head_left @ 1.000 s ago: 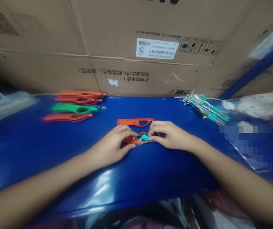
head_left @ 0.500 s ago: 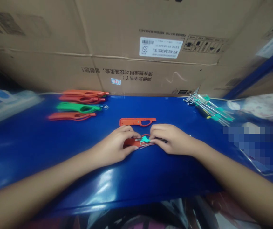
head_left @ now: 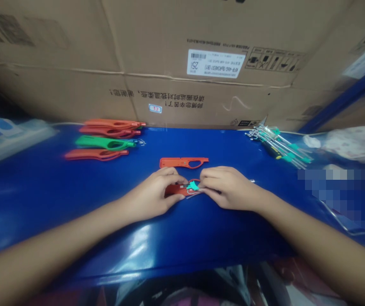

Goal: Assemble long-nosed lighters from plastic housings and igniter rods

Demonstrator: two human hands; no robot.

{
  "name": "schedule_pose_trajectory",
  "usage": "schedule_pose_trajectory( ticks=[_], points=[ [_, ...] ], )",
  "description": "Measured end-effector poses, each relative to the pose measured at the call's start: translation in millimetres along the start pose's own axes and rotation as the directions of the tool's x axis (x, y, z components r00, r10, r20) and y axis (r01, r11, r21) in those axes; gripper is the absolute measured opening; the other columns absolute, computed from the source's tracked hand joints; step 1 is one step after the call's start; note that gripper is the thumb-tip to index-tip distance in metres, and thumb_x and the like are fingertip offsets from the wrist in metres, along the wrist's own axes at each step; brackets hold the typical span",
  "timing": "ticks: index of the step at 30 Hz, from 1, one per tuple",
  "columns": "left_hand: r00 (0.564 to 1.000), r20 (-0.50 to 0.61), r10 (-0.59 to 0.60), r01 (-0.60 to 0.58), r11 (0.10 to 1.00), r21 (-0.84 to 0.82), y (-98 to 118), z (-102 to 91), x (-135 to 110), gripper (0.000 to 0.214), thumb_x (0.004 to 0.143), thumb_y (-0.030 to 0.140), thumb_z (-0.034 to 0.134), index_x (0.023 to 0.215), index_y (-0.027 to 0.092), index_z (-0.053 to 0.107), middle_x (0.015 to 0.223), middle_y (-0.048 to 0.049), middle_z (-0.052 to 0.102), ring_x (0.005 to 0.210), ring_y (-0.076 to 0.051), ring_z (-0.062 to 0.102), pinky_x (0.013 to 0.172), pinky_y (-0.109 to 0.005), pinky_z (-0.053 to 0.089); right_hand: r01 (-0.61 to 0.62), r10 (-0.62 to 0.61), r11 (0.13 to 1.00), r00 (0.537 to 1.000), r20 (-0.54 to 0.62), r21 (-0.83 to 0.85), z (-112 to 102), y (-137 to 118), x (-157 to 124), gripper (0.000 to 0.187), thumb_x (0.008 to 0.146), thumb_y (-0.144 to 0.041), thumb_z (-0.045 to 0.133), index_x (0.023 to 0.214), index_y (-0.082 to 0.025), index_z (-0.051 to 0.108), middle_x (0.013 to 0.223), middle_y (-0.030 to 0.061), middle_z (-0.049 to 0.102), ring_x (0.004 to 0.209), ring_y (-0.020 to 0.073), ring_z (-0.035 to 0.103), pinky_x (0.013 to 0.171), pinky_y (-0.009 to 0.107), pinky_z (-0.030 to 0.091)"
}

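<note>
My left hand [head_left: 161,191] grips an orange lighter casing half [head_left: 173,190], thumb along the near side and fingers along the far side. A teal trigger piece [head_left: 193,185] sits over the casing, with thin white wire or rod beside it. My right hand [head_left: 225,187] is closed, its fingertips pinching the teal trigger piece at its right end. Past the right knuckles a small silver tip [head_left: 252,181] shows; what links it to the casing is hidden under the hand. Just beyond both hands lies the other orange casing half [head_left: 182,162], hollow side up.
Orange lighter bodies [head_left: 97,154] and a green one [head_left: 104,143] lie back left. Several metal rods with teal pieces [head_left: 292,146] and a black-yellow screwdriver [head_left: 272,150] lie back right. A cardboard box [head_left: 157,51] walls the blue table's [head_left: 74,199] back; a white bag [head_left: 357,142] rests right.
My right hand has shifted slightly and its fingers have curled lower over the right end of the casing, covering a dark part seen before. My left hand stays in place.
</note>
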State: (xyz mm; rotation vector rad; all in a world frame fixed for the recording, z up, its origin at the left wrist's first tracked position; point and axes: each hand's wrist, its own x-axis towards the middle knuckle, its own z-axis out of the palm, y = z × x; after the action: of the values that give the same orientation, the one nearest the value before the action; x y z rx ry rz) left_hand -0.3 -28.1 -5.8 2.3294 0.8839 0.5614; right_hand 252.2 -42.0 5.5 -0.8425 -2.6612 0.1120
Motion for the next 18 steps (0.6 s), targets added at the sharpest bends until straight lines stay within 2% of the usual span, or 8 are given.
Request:
schedule_pose_trajectory(
  ticks=[7,18],
  points=[
    [1.000,0.000,-0.020,0.020,1.000,-0.011,-0.4,1.5,-0.1,0.023,0.089,0.022,0.067,0.111,0.018,0.071,0.104,-0.0079,0.066,0.099,-0.023,0.063,0.091,-0.040,0.053,0.018,-0.018,1.000,1.000,0.024,0.007,-3.0,0.8,-0.4,0.023,0.101,-0.022,0.048,0.095,-0.018,0.071,0.090,0.0059,0.068,0.077,0.0161,0.060,0.073,0.030,0.046],
    [1.000,-0.008,-0.001,0.000,1.000,-0.015,-1.1,1.4,-0.4,0.023,0.090,0.023,0.066,0.112,0.018,0.070,0.101,-0.0071,0.065,0.098,-0.023,0.063,0.091,-0.039,0.053,0.026,-0.023,0.999,0.997,0.073,-0.036,-4.8,-2.4,-0.2,0.026,0.100,-0.021,0.048,0.090,-0.017,0.071,0.090,0.0064,0.067,0.076,0.0161,0.059,0.071,0.029,0.045]
  ],
)
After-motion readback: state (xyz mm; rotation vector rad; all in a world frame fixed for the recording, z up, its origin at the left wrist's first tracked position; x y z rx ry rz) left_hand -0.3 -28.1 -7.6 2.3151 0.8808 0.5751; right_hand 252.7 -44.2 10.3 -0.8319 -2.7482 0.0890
